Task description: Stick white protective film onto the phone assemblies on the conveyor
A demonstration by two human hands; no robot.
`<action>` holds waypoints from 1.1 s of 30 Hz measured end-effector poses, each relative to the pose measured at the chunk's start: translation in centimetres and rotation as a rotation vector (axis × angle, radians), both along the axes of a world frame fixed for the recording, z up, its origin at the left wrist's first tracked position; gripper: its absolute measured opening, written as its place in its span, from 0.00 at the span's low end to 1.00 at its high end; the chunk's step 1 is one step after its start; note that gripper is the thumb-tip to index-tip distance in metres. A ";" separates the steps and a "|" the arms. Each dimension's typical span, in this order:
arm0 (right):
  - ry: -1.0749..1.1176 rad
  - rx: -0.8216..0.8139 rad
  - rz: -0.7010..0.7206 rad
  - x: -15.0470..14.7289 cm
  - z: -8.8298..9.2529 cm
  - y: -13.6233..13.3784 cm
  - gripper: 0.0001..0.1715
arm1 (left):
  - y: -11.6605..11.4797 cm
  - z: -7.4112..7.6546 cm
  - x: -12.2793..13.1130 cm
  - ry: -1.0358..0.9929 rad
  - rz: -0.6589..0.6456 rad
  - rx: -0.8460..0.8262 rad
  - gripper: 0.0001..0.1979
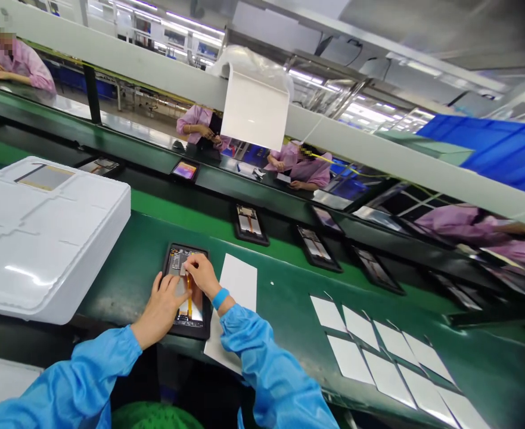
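Note:
An opened tablet (178, 326) with its circuit board and an orange ribbon cable (189, 301) showing lies in a black frame on the green bench. My left hand (164, 307) rests across the tablet's left side, fingers spread, thumb close to the ribbon cable. Over the upper part of the tablet, my right hand (203, 275) has thumb and fingertips pinched together by the cable's top end. A small greyish piece shows at those fingertips, too small to name. A white sheet (239, 280) lies partly under my right forearm.
At left stands a stack of white plastic trays (56, 238). Several flat white rectangular packs (349, 357) with short leads lie in rows at right. Beyond, a green conveyor (280, 238) carries several opened tablets (251, 223). Co-workers in pink (300, 167) sit across the line.

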State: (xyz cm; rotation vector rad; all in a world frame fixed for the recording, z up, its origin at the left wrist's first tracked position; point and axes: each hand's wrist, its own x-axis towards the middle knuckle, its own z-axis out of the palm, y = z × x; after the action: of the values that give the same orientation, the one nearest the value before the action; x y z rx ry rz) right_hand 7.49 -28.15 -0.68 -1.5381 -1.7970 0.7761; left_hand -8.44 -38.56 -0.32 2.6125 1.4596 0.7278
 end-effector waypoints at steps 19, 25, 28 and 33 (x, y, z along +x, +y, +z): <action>-0.111 0.005 -0.073 -0.9 -1.0 0.1 0.08 | 0.4 -1.0 -0.3 0.005 0.015 -0.064 0.29; -0.141 0.012 -0.087 -1.0 -1.2 0.0 0.07 | 0.7 -1.5 -0.7 0.026 -0.035 -0.071 0.25; -0.161 0.016 -0.070 -1.0 -0.9 -0.2 0.06 | 1.0 -0.6 -0.8 0.046 -0.046 -0.047 0.26; -0.167 0.023 -0.039 -0.9 0.1 -0.3 0.06 | 1.9 0.9 -0.5 0.050 -0.015 0.000 0.23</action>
State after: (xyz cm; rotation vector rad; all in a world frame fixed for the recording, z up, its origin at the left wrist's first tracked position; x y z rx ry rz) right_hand 6.58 -28.50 -0.59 -1.6592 -1.8819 0.6222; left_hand -8.96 -36.62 0.60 2.6566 1.4515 0.6660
